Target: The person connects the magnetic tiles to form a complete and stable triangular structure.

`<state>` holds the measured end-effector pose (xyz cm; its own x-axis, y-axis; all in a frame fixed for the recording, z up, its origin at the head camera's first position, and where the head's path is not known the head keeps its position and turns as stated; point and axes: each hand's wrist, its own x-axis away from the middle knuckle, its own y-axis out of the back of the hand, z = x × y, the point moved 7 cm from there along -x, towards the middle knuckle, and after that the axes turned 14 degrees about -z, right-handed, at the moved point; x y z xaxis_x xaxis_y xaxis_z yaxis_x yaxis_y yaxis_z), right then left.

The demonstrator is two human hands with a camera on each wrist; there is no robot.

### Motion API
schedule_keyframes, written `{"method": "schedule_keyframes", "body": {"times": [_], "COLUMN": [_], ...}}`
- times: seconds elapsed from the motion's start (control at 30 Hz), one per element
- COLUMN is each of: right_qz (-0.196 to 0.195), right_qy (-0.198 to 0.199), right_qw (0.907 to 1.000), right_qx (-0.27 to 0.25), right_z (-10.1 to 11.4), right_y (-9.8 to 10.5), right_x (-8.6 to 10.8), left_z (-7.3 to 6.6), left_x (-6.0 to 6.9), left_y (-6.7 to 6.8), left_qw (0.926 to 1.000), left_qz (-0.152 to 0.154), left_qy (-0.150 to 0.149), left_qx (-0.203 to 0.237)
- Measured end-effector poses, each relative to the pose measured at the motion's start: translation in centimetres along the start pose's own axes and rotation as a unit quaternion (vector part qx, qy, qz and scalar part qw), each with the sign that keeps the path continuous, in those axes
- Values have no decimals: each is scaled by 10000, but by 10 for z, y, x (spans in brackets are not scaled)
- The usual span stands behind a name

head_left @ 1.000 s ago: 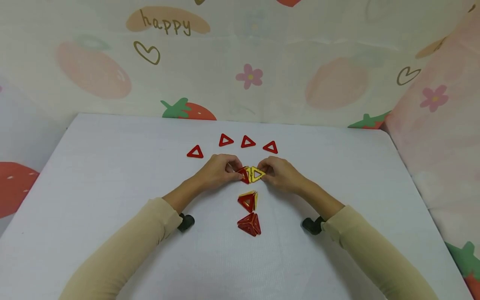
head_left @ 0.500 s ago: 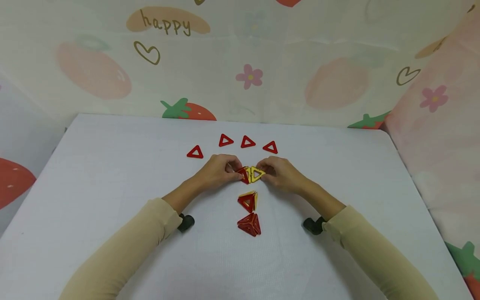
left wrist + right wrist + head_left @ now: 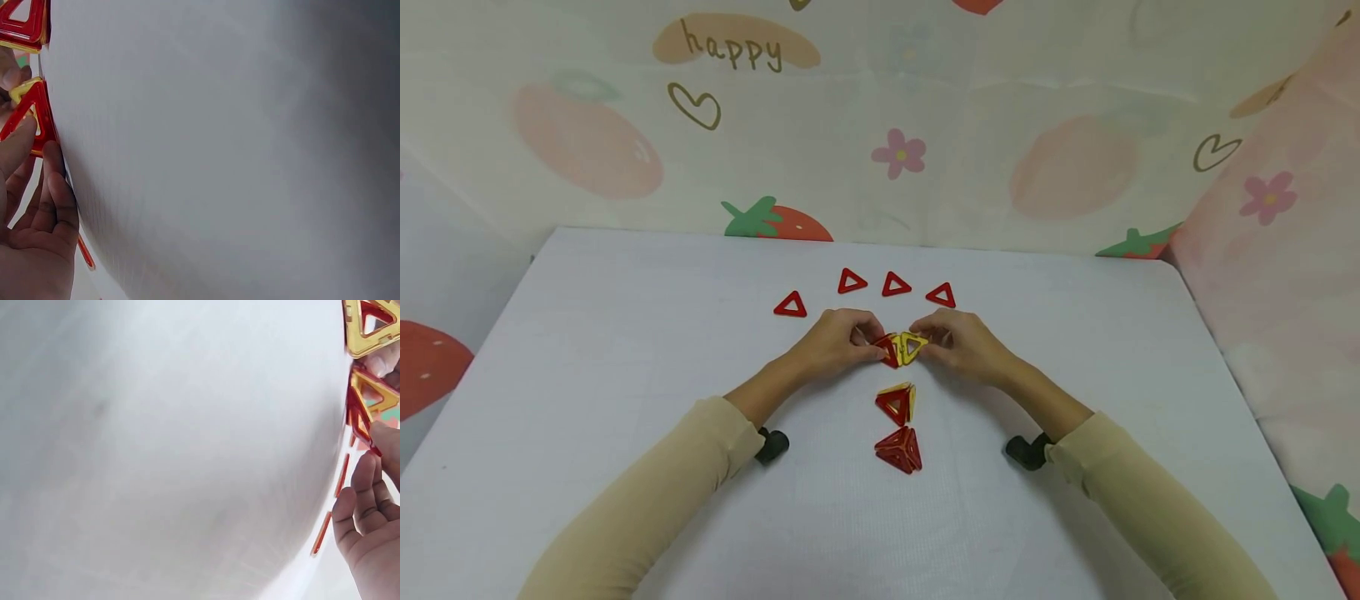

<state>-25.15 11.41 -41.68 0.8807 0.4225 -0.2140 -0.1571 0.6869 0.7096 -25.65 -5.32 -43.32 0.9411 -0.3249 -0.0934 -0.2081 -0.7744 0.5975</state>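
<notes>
In the head view, both hands work at mid-table on a cluster of joined triangular magnetic tiles. My left hand (image 3: 842, 340) pinches the red tile (image 3: 891, 355) on its left side, thumb nearest me. My right hand (image 3: 968, 348) holds the tip of the yellow-faced tile (image 3: 905, 350) on its right, which slants upward. From the right wrist, a red tile (image 3: 359, 419) reaches that thumb and fingers, beside a yellow tile (image 3: 386, 397). The left wrist view shows the left thumb on the red tile (image 3: 45, 119). Fingers hide part of the cluster.
Nearer me stand a red-and-yellow tile pyramid (image 3: 892, 410) and a red tile pyramid (image 3: 893, 456). Several loose red triangles lie behind the hands, among them one at far left (image 3: 791, 312) and one at right (image 3: 942, 300). A patterned cloth (image 3: 850, 108) hangs behind the white table (image 3: 662, 283).
My right hand has shifted slightly left and away from me, and the yellow-faced tile has tilted up a little toward the cluster. The left hand stays in place.
</notes>
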Motion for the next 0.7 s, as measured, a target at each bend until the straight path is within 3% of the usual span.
{"method": "schedule_keyframes", "body": {"times": [0.3,0.7], "right_qz": [-181,-118], "right_qy": [22,-130], "right_qw": [9993,9986], "right_qx": [-332,-490], "right_z": [4,9], "right_y": [-1,-7], "right_x": [-4,-8], "left_z": [-1,1], "left_x": [0,0], "left_y": [0,0], "left_qw": [10000,9999], "left_qz": [-16,-14], "left_qy": [-51,-81], "left_qx": [30,116]}}
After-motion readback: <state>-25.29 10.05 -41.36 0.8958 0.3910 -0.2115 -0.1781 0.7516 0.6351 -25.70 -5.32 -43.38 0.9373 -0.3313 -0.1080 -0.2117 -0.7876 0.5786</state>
